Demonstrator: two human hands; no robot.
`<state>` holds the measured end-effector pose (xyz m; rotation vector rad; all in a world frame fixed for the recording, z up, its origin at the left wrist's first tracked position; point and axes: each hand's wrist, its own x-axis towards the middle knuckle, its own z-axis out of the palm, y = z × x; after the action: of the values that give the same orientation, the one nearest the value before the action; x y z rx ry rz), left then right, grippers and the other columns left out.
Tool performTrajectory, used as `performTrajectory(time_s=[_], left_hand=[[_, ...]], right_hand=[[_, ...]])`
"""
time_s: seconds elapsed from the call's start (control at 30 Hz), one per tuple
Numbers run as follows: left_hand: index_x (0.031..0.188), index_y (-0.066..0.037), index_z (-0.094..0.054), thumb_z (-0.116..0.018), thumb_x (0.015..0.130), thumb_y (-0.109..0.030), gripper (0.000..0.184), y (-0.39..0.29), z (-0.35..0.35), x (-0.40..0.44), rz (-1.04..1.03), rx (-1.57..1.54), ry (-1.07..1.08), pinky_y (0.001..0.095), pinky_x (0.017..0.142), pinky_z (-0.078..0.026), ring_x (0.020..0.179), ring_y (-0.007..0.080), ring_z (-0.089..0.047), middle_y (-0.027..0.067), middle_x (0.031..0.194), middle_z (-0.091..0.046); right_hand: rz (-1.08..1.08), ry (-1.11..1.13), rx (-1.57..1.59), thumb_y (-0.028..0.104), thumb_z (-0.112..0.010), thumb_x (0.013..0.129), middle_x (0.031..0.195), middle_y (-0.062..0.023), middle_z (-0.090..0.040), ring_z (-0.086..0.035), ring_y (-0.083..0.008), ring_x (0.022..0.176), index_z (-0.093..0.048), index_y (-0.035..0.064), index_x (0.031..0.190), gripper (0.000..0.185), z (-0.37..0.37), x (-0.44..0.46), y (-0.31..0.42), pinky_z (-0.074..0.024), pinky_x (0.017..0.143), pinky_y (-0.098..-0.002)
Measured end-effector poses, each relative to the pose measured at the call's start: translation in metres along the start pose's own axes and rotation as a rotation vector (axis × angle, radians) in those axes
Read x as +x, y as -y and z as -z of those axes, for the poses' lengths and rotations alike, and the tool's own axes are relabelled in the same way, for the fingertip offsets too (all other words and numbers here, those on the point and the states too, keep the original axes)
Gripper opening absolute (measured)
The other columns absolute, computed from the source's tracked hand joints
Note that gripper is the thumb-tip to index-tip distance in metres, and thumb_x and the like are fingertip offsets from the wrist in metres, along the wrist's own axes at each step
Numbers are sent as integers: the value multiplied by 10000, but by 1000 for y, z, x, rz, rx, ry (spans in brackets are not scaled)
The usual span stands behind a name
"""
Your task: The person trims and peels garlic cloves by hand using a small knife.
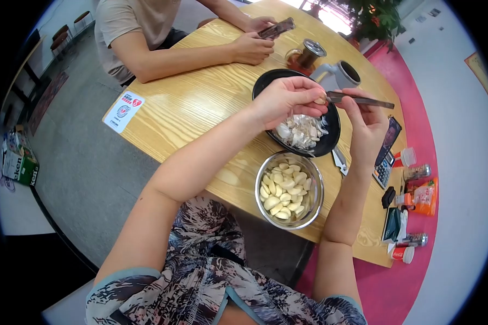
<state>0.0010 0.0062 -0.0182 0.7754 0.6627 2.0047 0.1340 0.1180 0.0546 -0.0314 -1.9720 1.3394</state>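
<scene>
Over the black bowl (333, 132), my left hand (287, 103) pinches a garlic clove (321, 101) between thumb and fingers. My right hand (370, 120) is closed on a slim dark knife (371, 101), whose near end meets the clove; its blade is hard to make out. Garlic skins and whitish pieces (303, 131) lie in the black bowl under my hands. Closer to me, a steel bowl (259, 201) holds many peeled garlic cloves (284, 189).
Across the wooden table (200, 119) a person's hands (253, 47) hold a phone (277, 28). A glass teapot (310, 53) and a grey mug (341, 76) stand behind the black bowl. To the right are a white-bladed tool (340, 161), a calculator (383, 170), jars and cups.
</scene>
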Motion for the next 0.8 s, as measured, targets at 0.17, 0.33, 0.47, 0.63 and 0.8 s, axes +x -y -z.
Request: performTrajectory(time_s=[0.17,0.33,0.47,0.63,0.8], left_hand=[[1024,15,-615,-620,911,-129,184,4,0,0,-23,18,8,277,737,-573,817,188,-681,105,911,-671],[998,16,-627,-624,910,-125,167,-4,0,-2,-33,80,55,281,709,-570,778,169,-680,107,886,-684],[983,21,-630,-640,896,-115,162,-6,-4,-5,-34,108,129,281,718,-570,768,165,-677,102,890,-681],[1031,0,-606,-630,903,-124,180,-7,2,-2,-4,30,74,271,725,-553,786,146,-662,89,920,-671],[1029,-31,-600,-620,906,-123,154,-1,12,4,36,-57,-3,231,688,-517,756,99,-617,65,922,-655]], right_hand=[[-27,-43,-11,12,-646,865,888,-110,-686,-655,-144,778,-635,-40,977,123,3,0,-7,-510,720,-231],[-35,-51,16,-2,-622,874,877,-141,-677,-670,-190,761,-619,-67,962,109,6,1,-9,-547,733,-277],[-19,-74,18,0,-620,876,868,-135,-676,-670,-188,762,-620,-67,962,109,10,5,-15,-551,730,-282],[-36,-91,-49,4,-629,874,871,-106,-670,-661,-162,772,-628,-54,967,110,10,7,-18,-541,731,-271],[-70,-55,-110,22,-660,864,895,-82,-665,-634,-125,793,-635,-43,1012,163,1,3,-16,-493,742,-230]])
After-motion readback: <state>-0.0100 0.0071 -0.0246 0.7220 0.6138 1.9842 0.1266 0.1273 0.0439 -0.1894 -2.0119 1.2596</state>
